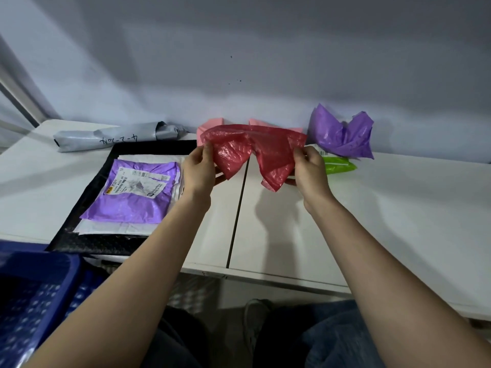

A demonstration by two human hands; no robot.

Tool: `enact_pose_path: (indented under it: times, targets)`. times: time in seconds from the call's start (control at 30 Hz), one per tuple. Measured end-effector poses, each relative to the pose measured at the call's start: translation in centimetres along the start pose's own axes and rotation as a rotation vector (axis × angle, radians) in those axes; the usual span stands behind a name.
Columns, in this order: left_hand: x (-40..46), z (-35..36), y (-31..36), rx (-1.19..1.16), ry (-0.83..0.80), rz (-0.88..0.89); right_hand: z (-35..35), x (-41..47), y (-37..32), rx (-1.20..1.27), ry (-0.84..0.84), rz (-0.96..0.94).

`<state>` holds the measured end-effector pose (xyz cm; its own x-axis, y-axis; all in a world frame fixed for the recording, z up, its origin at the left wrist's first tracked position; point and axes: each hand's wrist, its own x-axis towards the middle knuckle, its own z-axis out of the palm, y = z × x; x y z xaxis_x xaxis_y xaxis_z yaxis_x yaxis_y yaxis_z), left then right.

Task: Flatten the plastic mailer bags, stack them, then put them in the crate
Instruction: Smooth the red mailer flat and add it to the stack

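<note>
Blue crate (34, 296): perforated plastic, lower left, nearest the viewer, beside the table (372, 208) edge; contents not visible. Stack (127, 192): flattened mailers on the left of the table, black at the bottom, white above, purple labelled one on top. Red mailer (252, 152): thin, crumpled, held in the air above the table's centre seam, stretched between both hands. Left hand (199, 171): fingers and thumb curled, pinching the red mailer's left edge. Right hand (309, 171): likewise pinching the right edge. The bag sags and folds between them, its lower corner hanging free. Unflattened stock along the wall: grey rolled mailer (117, 136), pink mailer (210, 126) behind the red one, crumpled purple mailer (342, 134), green mailer (337, 166) just beside the right hand. Risks, as judged: thin film may tear if pulled hard; trapped creases may spring back once laid down; a slippery top layer could slide the stack askew.
</note>
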<state>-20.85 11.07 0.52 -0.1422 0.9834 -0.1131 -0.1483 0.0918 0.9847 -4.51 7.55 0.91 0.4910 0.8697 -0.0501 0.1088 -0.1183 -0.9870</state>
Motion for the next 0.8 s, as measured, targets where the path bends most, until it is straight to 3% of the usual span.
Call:
enact_pose_path:
  times: [0.17,0.47,0.7,0.8]
  targets:
    - [0.3,0.2,0.0,0.082,0.103,0.09,-0.3,0.3,0.2,-0.111,0.106,-0.108]
    - [1.6,-1.2,0.0,0.395,0.15,0.445,-1.4,0.9,0.5,-0.264,0.276,-0.214]
    - [1.8,-2.1,0.2,0.505,0.109,0.433,-1.2,0.8,0.7,-0.438,0.253,-0.376]
    - [2.1,-3.1,-0.5,0.741,0.006,0.333,-1.7,1.2,1.6,-0.548,0.172,-0.335]
